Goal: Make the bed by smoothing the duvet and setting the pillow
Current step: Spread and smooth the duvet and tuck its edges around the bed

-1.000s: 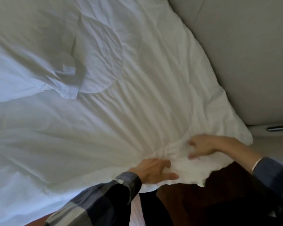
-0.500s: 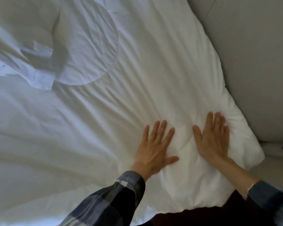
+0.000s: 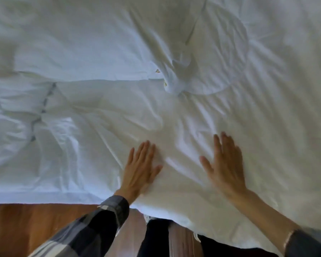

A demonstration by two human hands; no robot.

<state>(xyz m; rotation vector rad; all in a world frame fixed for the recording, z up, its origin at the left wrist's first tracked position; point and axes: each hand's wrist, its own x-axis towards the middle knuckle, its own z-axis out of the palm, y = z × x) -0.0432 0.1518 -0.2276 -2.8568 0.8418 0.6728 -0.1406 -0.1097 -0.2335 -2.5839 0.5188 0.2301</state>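
A white duvet (image 3: 258,112) covers the bed and fills most of the head view, creased with long wrinkles that fan out from the middle. My left hand (image 3: 140,167) lies flat on it near the bed's front edge, fingers straight and together. My right hand (image 3: 224,164) presses flat on the duvet a little to the right, fingers straight and slightly blurred. A rumpled white pillow or folded bedding (image 3: 93,43) lies across the upper left, its corner (image 3: 171,84) bunched near the middle. Both forearms wear dark plaid sleeves.
A brown wooden floor (image 3: 26,225) shows below the bed's front edge at the lower left. My dark trouser legs (image 3: 154,240) stand against the bed. The duvet's lower right edge (image 3: 230,236) hangs over the side.
The view has swung left, away from the headboard and duvet corner. Both hands stay flat and have slid leftward along the duvet, now spread further apart.
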